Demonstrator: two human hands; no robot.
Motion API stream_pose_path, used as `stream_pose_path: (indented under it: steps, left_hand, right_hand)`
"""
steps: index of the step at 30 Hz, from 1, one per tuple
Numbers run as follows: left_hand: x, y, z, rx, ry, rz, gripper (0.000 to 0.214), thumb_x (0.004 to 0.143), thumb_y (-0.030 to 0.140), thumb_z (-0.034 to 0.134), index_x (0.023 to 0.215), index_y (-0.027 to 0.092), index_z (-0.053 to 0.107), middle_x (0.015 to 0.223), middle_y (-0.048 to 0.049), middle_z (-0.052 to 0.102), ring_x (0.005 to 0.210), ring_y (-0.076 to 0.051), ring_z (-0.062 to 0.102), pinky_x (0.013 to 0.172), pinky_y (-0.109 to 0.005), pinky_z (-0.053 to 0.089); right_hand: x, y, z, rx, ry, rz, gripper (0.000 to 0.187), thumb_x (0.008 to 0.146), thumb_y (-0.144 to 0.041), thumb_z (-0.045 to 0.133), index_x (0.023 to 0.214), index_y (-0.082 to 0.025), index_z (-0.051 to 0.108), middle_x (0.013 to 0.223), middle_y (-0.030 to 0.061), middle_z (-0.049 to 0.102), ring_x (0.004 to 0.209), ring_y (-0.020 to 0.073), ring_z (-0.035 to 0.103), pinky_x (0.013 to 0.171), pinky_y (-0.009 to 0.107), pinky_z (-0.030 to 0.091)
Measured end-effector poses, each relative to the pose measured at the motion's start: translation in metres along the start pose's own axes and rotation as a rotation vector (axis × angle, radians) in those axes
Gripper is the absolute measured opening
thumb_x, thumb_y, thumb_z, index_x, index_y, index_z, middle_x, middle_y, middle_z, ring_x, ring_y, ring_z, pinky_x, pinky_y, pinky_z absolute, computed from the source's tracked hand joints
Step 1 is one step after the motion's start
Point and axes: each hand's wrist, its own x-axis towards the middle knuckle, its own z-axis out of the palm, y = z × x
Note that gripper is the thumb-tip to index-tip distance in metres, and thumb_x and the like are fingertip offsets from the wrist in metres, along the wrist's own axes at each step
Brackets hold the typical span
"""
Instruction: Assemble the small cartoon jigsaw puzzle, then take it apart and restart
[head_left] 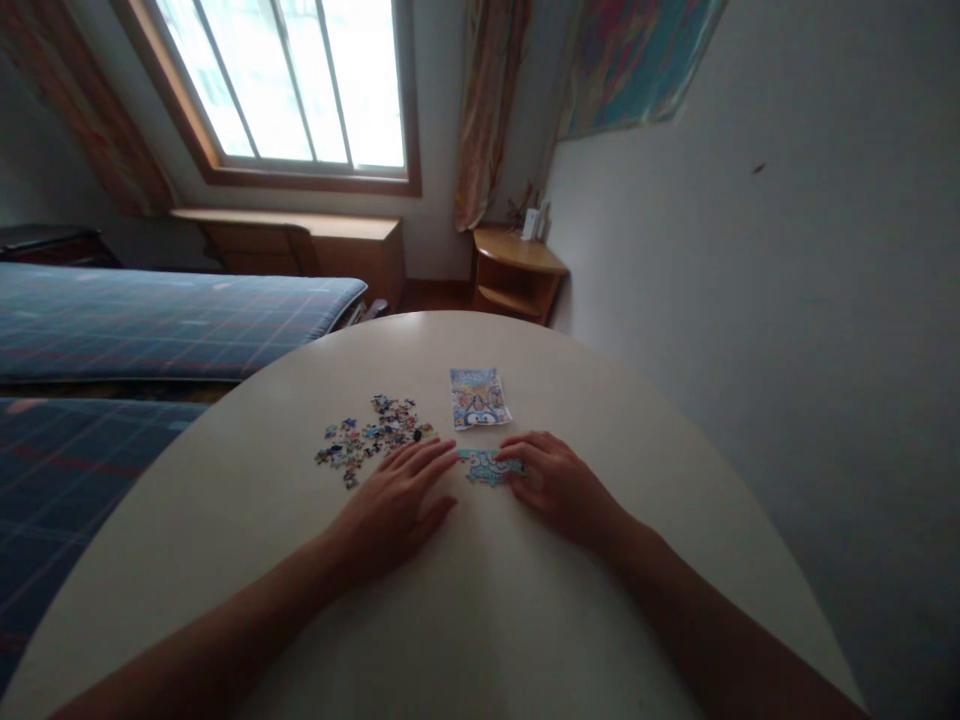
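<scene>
A small strip of joined jigsaw puzzle pieces, light blue with white lettering, lies flat on the round white table. My right hand grips its right end, with bent fingers on top and the thumb at the lower edge. To the left of the strip, my left hand rests on the tabletop, fingers stretched out and thumb apart. Its fingertips come close to the strip's left end; whether they touch cannot be made out. Loose jigsaw pieces lie scattered just beyond my left hand, some perhaps hidden under its fingers.
A colourful printed picture sheet or packet lies beyond the strip. Past the table stand a bed with a blue plaid cover, a wooden desk under the window and a corner shelf. A white wall runs along the right.
</scene>
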Motion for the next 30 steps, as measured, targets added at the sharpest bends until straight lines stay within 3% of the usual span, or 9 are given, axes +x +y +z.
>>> stream_pose_path:
  steps: [4,7,10,15,20,30]
  left_hand:
    - [0.002,-0.029,-0.01,0.022,0.175,-0.218,0.037,0.095,0.036,0.047,0.126,0.02,0.059,0.138,-0.0095,0.057,0.127,-0.027,0.052,0.109,-0.048,0.041]
    - [0.002,-0.048,-0.013,0.001,0.22,-0.324,0.037,0.092,0.038,0.048,0.12,0.019,0.062,0.135,-0.0106,0.059,0.124,-0.028,0.055,0.108,-0.049,0.042]
    - [0.002,-0.052,-0.013,-0.01,0.219,-0.366,0.037,0.091,0.039,0.048,0.118,0.019,0.063,0.133,-0.0108,0.06,0.122,-0.029,0.055,0.108,-0.049,0.041]
    - [0.002,-0.051,-0.013,0.001,0.209,-0.378,0.038,0.09,0.04,0.049,0.117,0.017,0.063,0.134,-0.0122,0.059,0.123,-0.03,0.055,0.108,-0.049,0.041]
    - [0.001,-0.068,-0.021,-0.005,0.25,-0.449,0.04,0.088,0.042,0.05,0.115,0.018,0.064,0.134,-0.0125,0.059,0.12,-0.03,0.057,0.108,-0.047,0.041]
    - [-0.003,-0.093,-0.03,-0.053,0.271,-0.547,0.044,0.085,0.041,0.046,0.111,0.015,0.069,0.128,-0.0129,0.063,0.118,-0.028,0.059,0.107,-0.042,0.043]
  right_hand:
    - [-0.001,0.004,0.0,0.026,0.021,-0.031,0.022,0.088,-0.015,0.06,0.107,-0.024,0.066,0.112,0.0077,0.067,0.103,0.0207,0.061,0.094,0.041,0.049]
    - [-0.001,0.003,-0.001,-0.005,-0.045,-0.122,0.024,0.089,-0.017,0.059,0.108,-0.028,0.068,0.119,0.0067,0.065,0.109,0.0217,0.058,0.097,0.043,0.047]
    - [-0.002,0.0,-0.001,-0.042,-0.11,-0.153,0.022,0.089,-0.018,0.059,0.104,-0.029,0.071,0.122,0.0058,0.063,0.114,0.0226,0.055,0.101,0.045,0.044]
    - [-0.003,0.0,-0.001,-0.074,-0.127,-0.149,0.022,0.092,-0.023,0.057,0.112,-0.028,0.067,0.126,0.0075,0.061,0.115,0.0222,0.055,0.103,0.045,0.043]
    - [-0.003,0.0,0.001,-0.068,-0.151,-0.158,0.028,0.092,-0.024,0.057,0.119,-0.029,0.063,0.131,0.0079,0.059,0.12,0.0227,0.054,0.104,0.047,0.042]
    - [-0.003,0.002,-0.002,-0.043,-0.158,-0.187,0.024,0.094,-0.024,0.055,0.115,-0.03,0.066,0.129,0.008,0.061,0.116,0.0221,0.058,0.1,0.045,0.046]
